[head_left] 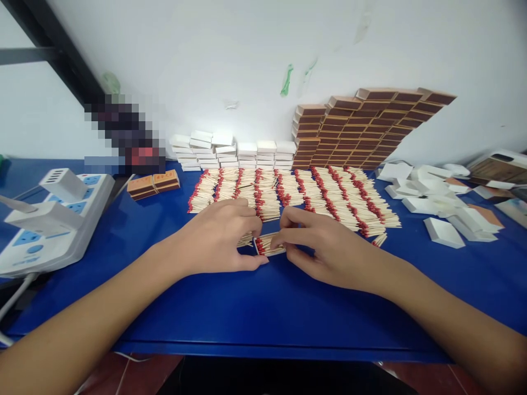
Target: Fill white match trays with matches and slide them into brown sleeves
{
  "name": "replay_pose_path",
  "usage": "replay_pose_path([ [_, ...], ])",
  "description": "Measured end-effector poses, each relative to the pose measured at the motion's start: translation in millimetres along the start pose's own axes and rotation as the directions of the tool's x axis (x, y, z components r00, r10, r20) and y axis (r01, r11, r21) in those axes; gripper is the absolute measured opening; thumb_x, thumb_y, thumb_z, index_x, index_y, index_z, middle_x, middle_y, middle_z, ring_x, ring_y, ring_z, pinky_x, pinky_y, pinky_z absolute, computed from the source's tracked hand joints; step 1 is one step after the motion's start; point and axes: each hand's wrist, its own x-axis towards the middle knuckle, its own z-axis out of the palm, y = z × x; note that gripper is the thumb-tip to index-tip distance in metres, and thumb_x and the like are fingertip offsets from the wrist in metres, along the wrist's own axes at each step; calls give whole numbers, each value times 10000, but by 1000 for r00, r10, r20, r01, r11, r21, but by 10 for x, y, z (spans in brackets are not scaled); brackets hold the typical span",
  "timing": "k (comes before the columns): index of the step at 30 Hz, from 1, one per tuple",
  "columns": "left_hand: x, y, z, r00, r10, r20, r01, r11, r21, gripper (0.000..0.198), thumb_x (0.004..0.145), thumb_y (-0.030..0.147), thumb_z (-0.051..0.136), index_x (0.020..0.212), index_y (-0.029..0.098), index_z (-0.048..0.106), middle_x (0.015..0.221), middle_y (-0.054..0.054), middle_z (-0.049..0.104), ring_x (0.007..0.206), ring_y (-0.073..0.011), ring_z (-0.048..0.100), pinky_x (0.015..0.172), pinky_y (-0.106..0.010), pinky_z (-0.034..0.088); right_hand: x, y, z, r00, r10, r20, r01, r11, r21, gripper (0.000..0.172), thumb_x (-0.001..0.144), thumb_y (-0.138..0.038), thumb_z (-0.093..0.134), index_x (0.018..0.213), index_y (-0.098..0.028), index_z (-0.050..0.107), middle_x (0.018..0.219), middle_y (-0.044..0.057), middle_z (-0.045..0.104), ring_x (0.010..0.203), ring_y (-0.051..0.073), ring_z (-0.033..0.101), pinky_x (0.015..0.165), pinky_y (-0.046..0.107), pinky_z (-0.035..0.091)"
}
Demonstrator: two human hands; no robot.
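Observation:
A small white matchbox tray (281, 252) filled with red-headed matches (267, 243) lies on the blue table between my hands. My left hand (222, 236) is closed around its left end, thumb at the near side and fingers at the far side. My right hand (325, 244) is bent over the right end. Its index fingertip presses on the matches inside, and its thumb is by the tray's end. Just beyond my hands, loose matches (329, 195) lie in several rows, heads aligned. Some matches are partly hidden under my left hand.
White trays (247, 149) stand stacked along the wall, beside a tall stack of brown matchboxes (349, 129). More white trays (444, 200) are heaped at right, near a phone (500, 167). At left are a banded matchbox bundle (154, 184) and a power strip (78, 219).

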Motion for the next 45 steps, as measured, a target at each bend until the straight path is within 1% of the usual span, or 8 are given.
replay_pose_path([
  [3,5,3,-4,1000,-5,-1,5,1000,2,268,878,447,745,888,182,708,841,-21,669,802,-187,597,712,-332,406,-10,-1,0,1000,9,7,-9,1000,-11,263,954,-77,511,1018,-189,739,997,70,583,782,157,556,682,302,434],
  [10,-1,5,-6,1000,-11,7,11,1000,-6,279,879,455,743,896,178,709,853,-21,666,821,-189,599,732,-334,416,-9,-6,-6,1000,6,6,-6,1000,1,258,949,-72,506,1010,-174,736,984,68,576,777,159,553,692,309,442],
  [17,5,3,-2,1000,-11,5,11,1000,2,287,881,461,741,884,176,708,847,-21,663,795,-181,592,712,-331,406,-6,1,5,1000,16,20,-17,1000,10,261,942,-74,516,1000,-188,743,989,61,580,774,155,557,693,306,444],
  [24,5,-4,-9,1000,-14,2,14,1000,3,301,882,474,738,904,174,726,851,-25,679,814,-191,600,749,-345,426,0,4,17,999,45,6,-45,999,-14,268,973,-98,510,1120,-184,717,992,67,593,776,163,582,703,313,473],
  [30,-4,-4,-4,1000,-10,-5,10,1000,1,296,880,467,740,883,173,712,855,-30,688,806,-189,605,721,-335,419,-2,21,27,999,45,6,-45,998,-37,261,979,-103,514,1086,-186,736,964,65,594,779,165,584,706,313,481],
  [34,-3,-3,-3,1000,-8,-4,8,1000,-4,295,876,469,746,904,177,718,859,-27,684,822,-192,609,741,-339,424,4,11,25,999,33,-9,-33,999,-12,306,979,-107,517,1176,-199,732,965,63,595,783,168,581,719,323,484],
  [38,3,7,-14,1000,-26,15,26,1000,-2,290,884,463,739,884,175,706,861,-28,678,819,-190,602,729,-336,414,-4,9,27,999,29,14,-28,998,-57,280,962,-101,517,1098,-182,747,989,74,597,798,171,592,710,321,485],
  [45,8,5,-14,999,-33,27,34,999,-11,302,876,477,746,896,178,711,852,-25,673,826,-194,598,743,-339,419,-27,67,29,999,28,-37,-32,993,-111,239,961,-119,530,1044,-193,742,941,62,608,761,164,577,699,315,473],
])
